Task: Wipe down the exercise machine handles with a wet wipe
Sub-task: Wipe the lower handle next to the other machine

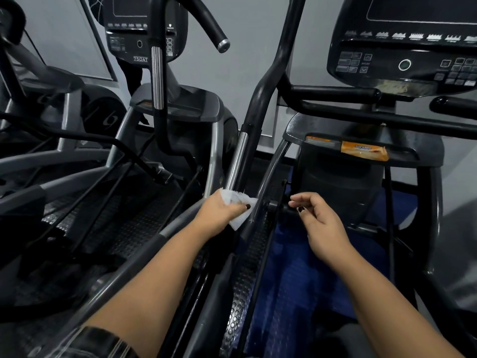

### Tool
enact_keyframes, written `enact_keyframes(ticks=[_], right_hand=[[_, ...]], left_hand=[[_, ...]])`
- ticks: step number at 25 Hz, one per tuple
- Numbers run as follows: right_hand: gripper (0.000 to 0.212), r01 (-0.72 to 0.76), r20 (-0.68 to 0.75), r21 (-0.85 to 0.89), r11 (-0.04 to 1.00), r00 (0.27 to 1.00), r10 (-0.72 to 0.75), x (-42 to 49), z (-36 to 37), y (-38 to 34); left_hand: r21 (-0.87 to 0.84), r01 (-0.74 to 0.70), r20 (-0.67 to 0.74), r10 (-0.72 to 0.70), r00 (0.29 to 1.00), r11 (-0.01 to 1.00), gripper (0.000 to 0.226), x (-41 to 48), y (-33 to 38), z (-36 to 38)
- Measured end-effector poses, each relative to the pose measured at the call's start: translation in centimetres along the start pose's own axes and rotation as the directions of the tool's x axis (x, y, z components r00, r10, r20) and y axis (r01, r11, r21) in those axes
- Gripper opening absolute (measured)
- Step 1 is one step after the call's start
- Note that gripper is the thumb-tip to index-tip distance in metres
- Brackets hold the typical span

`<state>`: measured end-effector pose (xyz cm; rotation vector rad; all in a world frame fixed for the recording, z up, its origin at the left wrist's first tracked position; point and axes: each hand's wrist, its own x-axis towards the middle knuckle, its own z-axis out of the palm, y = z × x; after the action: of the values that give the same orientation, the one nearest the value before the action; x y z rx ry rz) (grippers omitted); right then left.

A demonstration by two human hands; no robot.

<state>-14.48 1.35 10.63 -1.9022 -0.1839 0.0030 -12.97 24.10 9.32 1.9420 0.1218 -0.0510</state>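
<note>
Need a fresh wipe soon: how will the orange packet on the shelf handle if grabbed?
Likely soft and light: the orange packet looks like creased film, lying flat. It probably won't roll; its glossy skin may slide on the shelf if pushed.

Dark-polished nails [247, 206] on left hand [219, 213] and right hand [320, 223] — dark, pale-striped sleeve [103, 342] above the bare left forearm [154, 275]

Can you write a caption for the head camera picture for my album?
Left hand holds a white wet wipe against the machine's chrome handle; right hand hovers empty beside it.
</note>
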Motion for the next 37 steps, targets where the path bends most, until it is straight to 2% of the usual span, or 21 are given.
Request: enact_keyframes(ticks=[1,4,5,7,11,12,13,14,15,16,17,19,21,22,24,26,29,33,35,36,37], right_hand=[[0.038,-0.003,0.005,-0.003,1.000,1.000,0.003,0.1,0.1,0.0],[0.037,-0.005,0.022,-0.006,1.000,1.000,0.005,0.2,0.8,-0.1],[0.037,-0.005,0.025,-0.003,1.000,1.000,0.005,0.3,1.0,-0.2],[0.039,-0.007,0.029,0.000,1.000,1.000,0.006,0.4,1.3,-0.3],[0.038,-0.013,0.018,0.015,1.000,1.000,0.012,0.4,1.4,-0.6],[0.037,-0.014,0.014,0.019,1.000,1.000,0.014,0.2,1.4,-0.7],[0.036,-0.016,0.010,0.021,1.000,1.000,0.016,0.0,1.5,-0.7],[0.035,-0.018,0.006,0.021,1.000,1.000,0.018,-0.1,1.6,-0.7],[0.035,-0.019,-0.001,0.020,1.000,1.000,0.019,-0.3,1.7,-0.7],[0.035,-0.021,-0.005,0.016,1.000,1.000,0.021,-0.6,1.7,-0.6],[0.035,-0.024,-0.004,0.012,1.000,1.000,0.025,-0.9,1.7,-0.6],[0.033,-0.038,0.001,0.006,0.999,0.999,0.038,-1.6,1.7,-0.6],[0.033,-0.045,-0.010,0.005,0.999,0.999,0.045,-2.2,1.7,-0.5],[0.033,-0.044,-0.015,0.002,0.999,0.999,0.044,-2.5,1.7,-0.5],[0.034,-0.040,-0.018,-0.004,0.999,0.999,0.040,-3.0,1.9,-0.6],[0.033,-0.034,-0.013,-0.009,0.999,0.999,0.034,-3.3,1.9,-0.6],[0.033,-0.030,-0.014,-0.017,0.999,0.999,0.030,-3.9,1.9,-0.3],[0.033,-0.068,-0.016,-0.020,0.998,0.998,0.067,-4.7,1.5,0.6],[0.035,-0.067,-0.015,-0.018,0.998,0.998,0.067,-5.3,1.6,1.4],[0.037,-0.064,-0.017,-0.015,0.998,0.998,0.064,-5.6,1.6,1.6],[0.037,-0.066,-0.012,-0.014,0.998,0.998,0.066,-5.9,1.6,1.7]], left_hand=[[0.047,-0.008,-0.048,0.010,0.999,0.999,0.007,-0.4,-0.4,0.3],[0.320,0.067,-0.191,-0.005,0.982,0.945,0.056,-1.4,-2.0,0.7],[0.372,0.093,-0.241,-0.001,0.970,0.923,0.060,-1.8,-2.4,1.0],[0.442,0.106,-0.324,0.048,0.945,0.891,0.051,-2.9,-2.7,2.1],[0.695,0.157,-0.390,0.184,0.902,0.702,0.042,-3.1,-3.6,3.5],[0.671,0.177,-0.400,0.151,0.904,0.720,0.041,-2.8,-3.4,3.5],[0.550,0.189,-0.401,0.059,0.914,0.813,0.035,-2.2,-3.3,3.2],[0.323,0.183,-0.369,-0.055,0.928,0.928,0.024,-1.6,-2.8,2.7],[0.069,0.175,-0.261,-0.152,0.953,0.982,0.015,-1.0,-2.7,2.0],[-0.096,0.190,-0.102,-0.199,0.975,0.977,0.016,-0.5,-2.6,1.3],[-0.169,0.210,0.053,-0.204,0.978,0.963,0.019,-0.1,-2.6,0.6],[-0.178,0.277,0.220,-0.237,0.946,0.944,0.028,0.4,-2.9,-0.4],[-0.204,0.280,0.143,-0.255,0.956,0.938,0.037,0.5,-3.5,0.2],[-0.193,0.249,0.016,-0.251,0.968,0.949,0.036,0.2,-3.6,0.9],[0.030,0.206,-0.255,-0.192,0.948,0.978,0.040,-0.6,-4.0,2.3],[0.343,0.198,-0.393,-0.051,0.918,0.918,0.050,-1.7,-4.5,3.1],[0.587,0.141,-0.408,0.140,0.902,0.797,0.050,-3.7,-5.2,3.4],[0.777,0.174,-0.365,0.206,0.908,0.605,0.055,-4.6,-5.9,3.9],[0.699,0.162,-0.377,0.166,0.911,0.697,0.052,-3.0,-4.8,3.5],[0.542,0.143,-0.390,0.097,0.916,0.828,0.047,-1.9,-3.9,3.0],[0.287,0.136,-0.368,-0.022,0.929,0.948,0.040,-1.0,-3.1,2.5]])
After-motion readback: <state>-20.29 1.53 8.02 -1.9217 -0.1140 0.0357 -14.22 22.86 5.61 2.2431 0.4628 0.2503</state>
